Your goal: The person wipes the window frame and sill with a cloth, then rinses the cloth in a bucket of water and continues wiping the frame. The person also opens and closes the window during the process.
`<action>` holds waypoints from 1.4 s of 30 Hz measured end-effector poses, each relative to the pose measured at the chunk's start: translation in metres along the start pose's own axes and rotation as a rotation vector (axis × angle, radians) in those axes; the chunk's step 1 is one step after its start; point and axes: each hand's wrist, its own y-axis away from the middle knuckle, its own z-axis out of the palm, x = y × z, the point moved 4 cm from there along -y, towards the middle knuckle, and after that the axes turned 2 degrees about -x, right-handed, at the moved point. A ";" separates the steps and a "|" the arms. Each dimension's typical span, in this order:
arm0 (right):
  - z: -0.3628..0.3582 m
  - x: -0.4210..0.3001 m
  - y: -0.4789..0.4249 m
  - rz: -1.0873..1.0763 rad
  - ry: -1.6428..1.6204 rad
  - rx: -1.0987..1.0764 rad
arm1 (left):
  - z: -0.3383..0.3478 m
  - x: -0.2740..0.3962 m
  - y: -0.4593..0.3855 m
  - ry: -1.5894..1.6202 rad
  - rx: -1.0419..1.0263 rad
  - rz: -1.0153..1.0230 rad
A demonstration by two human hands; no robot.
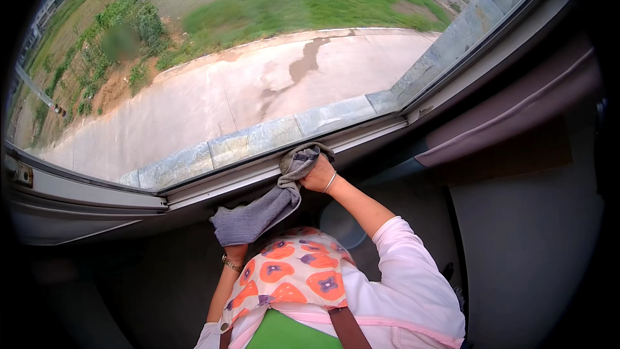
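My right hand grips a bunched grey cloth and presses it onto the white window track at the foot of the glass. From there the cloth hangs in a twist, then spreads towards my left hand. That hand holds up the cloth's wide end, which covers its fingers; only the base of the hand and a wrist with a watch show. A thin bangle circles my right wrist.
Beyond the window glass run a stone outer ledge and a concrete road. A curtain hangs on the right. Below my right forearm, a round pale object, perhaps a bucket, stands in shadow. A metal fitting sits on the left frame.
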 end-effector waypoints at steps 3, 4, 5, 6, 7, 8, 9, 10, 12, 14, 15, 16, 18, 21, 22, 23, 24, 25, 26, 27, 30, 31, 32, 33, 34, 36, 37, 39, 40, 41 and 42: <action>-0.027 0.040 0.029 0.024 0.055 0.030 | 0.032 0.038 -0.021 -0.005 -0.169 0.100; -0.032 0.056 0.041 0.053 0.078 0.006 | 0.044 0.051 -0.028 -0.023 -0.247 0.120; -0.038 0.074 0.054 0.082 0.101 -0.018 | 0.059 0.060 -0.032 0.076 -0.286 0.159; -0.047 0.090 0.064 0.117 0.113 -0.027 | 0.076 0.065 -0.035 0.172 -0.324 0.194; -0.059 0.103 0.074 0.127 0.124 0.011 | 0.094 0.071 -0.038 0.268 -0.362 0.227; -0.068 0.120 0.087 0.164 0.148 0.010 | 0.112 0.077 -0.041 0.334 -0.373 0.249; -0.076 0.139 0.104 0.209 0.176 0.007 | 0.131 0.087 -0.045 0.405 -0.390 0.274; -0.086 0.157 0.117 0.288 0.184 -0.019 | 0.142 0.103 -0.052 0.332 -0.364 0.386; -0.112 0.181 0.126 0.449 0.150 -0.111 | 0.173 0.124 -0.065 0.288 -0.456 0.435; -0.126 0.211 0.147 0.604 0.228 -0.081 | 0.201 0.151 -0.077 0.295 -0.484 0.501; -0.134 0.220 0.149 0.744 0.213 -0.091 | 0.212 0.162 -0.083 0.318 -0.457 0.541; -0.148 0.212 0.139 0.702 0.240 -0.165 | 0.219 0.177 -0.091 0.348 -0.434 0.588; -0.122 0.237 0.157 0.651 0.427 -0.036 | 0.223 0.207 -0.104 0.344 -0.416 0.675; -0.117 0.224 0.137 0.788 0.401 0.057 | 0.231 0.205 -0.099 0.272 -0.438 0.697; -0.114 0.222 0.136 0.771 0.382 0.095 | 0.232 0.202 -0.099 0.257 -0.473 0.664; -0.110 0.218 0.137 0.753 0.363 0.134 | 0.233 0.199 -0.099 0.241 -0.507 0.631; -0.103 0.206 0.135 0.743 0.345 0.169 | 0.230 0.198 -0.100 0.158 -0.464 0.668; -0.095 0.192 0.132 0.733 0.326 0.203 | 0.229 0.189 -0.098 0.174 -0.447 0.654; -0.088 0.188 0.130 0.748 0.258 0.220 | 0.230 0.178 -0.093 0.191 -0.429 0.639; -0.082 0.187 0.131 0.765 0.192 0.239 | 0.224 0.180 -0.096 0.208 -0.413 0.626; -0.077 0.172 0.129 0.667 0.061 0.212 | 0.215 0.178 -0.095 -0.041 -0.578 0.554; -0.081 0.162 0.123 0.586 0.045 0.230 | 0.212 0.174 -0.093 -0.074 -0.578 0.567; -0.088 0.157 0.119 0.517 0.040 0.253 | 0.211 0.168 -0.088 -0.054 -0.524 0.592; -0.089 0.165 0.124 0.530 0.056 0.190 | 0.213 0.158 -0.082 -0.033 -0.465 0.623; -0.092 0.174 0.128 0.589 0.113 0.217 | 0.209 0.155 -0.083 -0.012 -0.401 0.654; -0.097 0.180 0.135 0.727 0.181 0.240 | 0.199 0.149 -0.083 0.067 -0.347 0.601; -0.094 0.178 0.131 0.746 0.204 0.260 | 0.195 0.148 -0.083 0.107 -0.320 0.570; -0.086 0.169 0.118 0.785 0.250 0.303 | 0.194 0.142 -0.083 0.178 -0.352 0.480; -0.081 0.167 0.117 0.814 0.214 0.292 | 0.192 0.139 -0.082 0.215 -0.369 0.437; -0.077 0.162 0.115 0.782 0.203 0.298 | 0.188 0.138 -0.081 0.224 -0.352 0.448; -0.073 0.156 0.114 0.752 0.195 0.307 | 0.181 0.140 -0.082 0.235 -0.335 0.463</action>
